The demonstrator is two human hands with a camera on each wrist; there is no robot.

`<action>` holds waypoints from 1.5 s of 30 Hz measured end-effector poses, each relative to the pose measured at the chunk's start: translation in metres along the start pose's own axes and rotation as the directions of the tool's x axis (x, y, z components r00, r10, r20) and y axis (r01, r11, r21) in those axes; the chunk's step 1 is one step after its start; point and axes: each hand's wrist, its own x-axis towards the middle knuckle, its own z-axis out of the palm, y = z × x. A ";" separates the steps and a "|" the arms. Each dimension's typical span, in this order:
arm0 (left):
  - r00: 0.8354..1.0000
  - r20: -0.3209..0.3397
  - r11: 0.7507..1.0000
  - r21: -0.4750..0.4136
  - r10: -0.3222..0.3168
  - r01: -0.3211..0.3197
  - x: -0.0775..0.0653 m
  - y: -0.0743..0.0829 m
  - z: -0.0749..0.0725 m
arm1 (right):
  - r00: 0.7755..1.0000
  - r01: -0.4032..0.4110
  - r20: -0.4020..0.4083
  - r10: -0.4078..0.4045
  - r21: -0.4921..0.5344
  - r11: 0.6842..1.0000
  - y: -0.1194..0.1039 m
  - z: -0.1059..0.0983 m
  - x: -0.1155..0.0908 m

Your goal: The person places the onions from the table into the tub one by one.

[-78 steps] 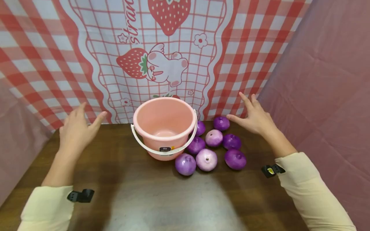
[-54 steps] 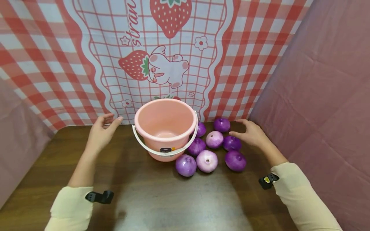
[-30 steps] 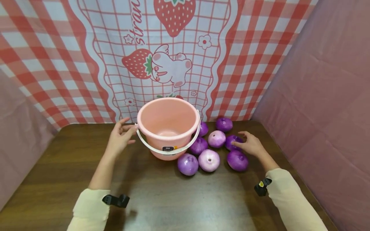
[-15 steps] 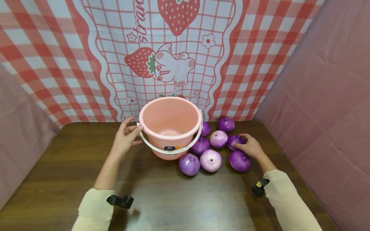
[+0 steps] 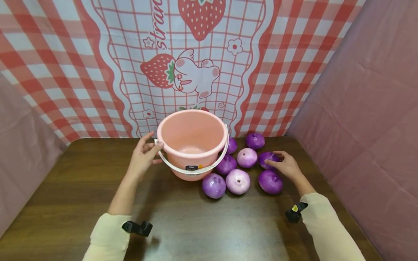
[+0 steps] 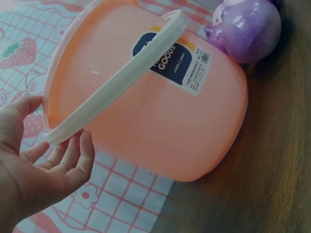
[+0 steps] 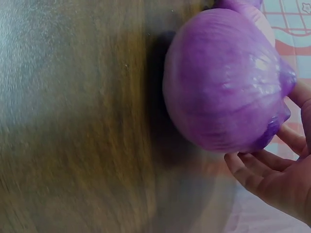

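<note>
A pink bucket (image 5: pixel 186 159) with a white handle (image 5: pixel 192 172) stands upright on the table. My left hand (image 5: pixel 143 156) holds its left side, thumb at the rim and curled fingers by the handle's end, as the left wrist view also shows. To the bucket's right sit several purple onions, one pale (image 5: pixel 238 181). My right hand (image 5: pixel 287 166) pinches a dark purple onion (image 5: pixel 266 158) between thumb and fingers on its right side. In the right wrist view another onion (image 7: pixel 218 82) in front hides most of the pinched one.
Close behind the right hand's onion lie a pinkish onion (image 5: pixel 247 157) and a dark one (image 5: pixel 255 140). A lilac onion (image 5: pixel 213 185) sits against the bucket's front right. A checked strawberry cloth (image 5: pixel 196 72) hangs at the table's back edge; a pink cloth (image 5: pixel 356 108) hangs at the right.
Both hands have come down and inward: the left to the bucket's rim, the right onto the dark purple onion. That onion has just shifted slightly; the bucket stays in place.
</note>
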 end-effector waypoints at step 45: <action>1.000 0.017 1.000 -0.010 0.005 -0.005 -0.002 0.001 0.003 | 0.998 0.044 -0.041 -0.037 0.197 0.979 -0.079 -0.064 -0.022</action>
